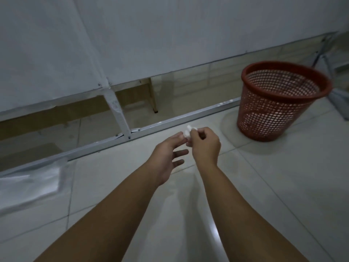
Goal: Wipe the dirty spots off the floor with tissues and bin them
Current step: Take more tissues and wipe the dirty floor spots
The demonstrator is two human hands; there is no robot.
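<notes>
Both of my arms reach forward over the pale tiled floor (pixel 264 186). My right hand (pixel 204 146) pinches a small crumpled white tissue (pixel 188 131) between thumb and fingers. My left hand (pixel 169 157) is beside it with fingers spread, and its fingertips touch the tissue's lower edge. A red mesh waste bin (pixel 279 103) stands upright on the floor to the right and farther away than my hands. I see no distinct dirty spots on the tiles in this dim light.
A white partition wall (pixel 132 44) on a metal frame (pixel 151 127) runs across in front of me. Under it show wooden furniture legs (pixel 154 95). A clear plastic sheet (pixel 30 186) lies on the floor at the left.
</notes>
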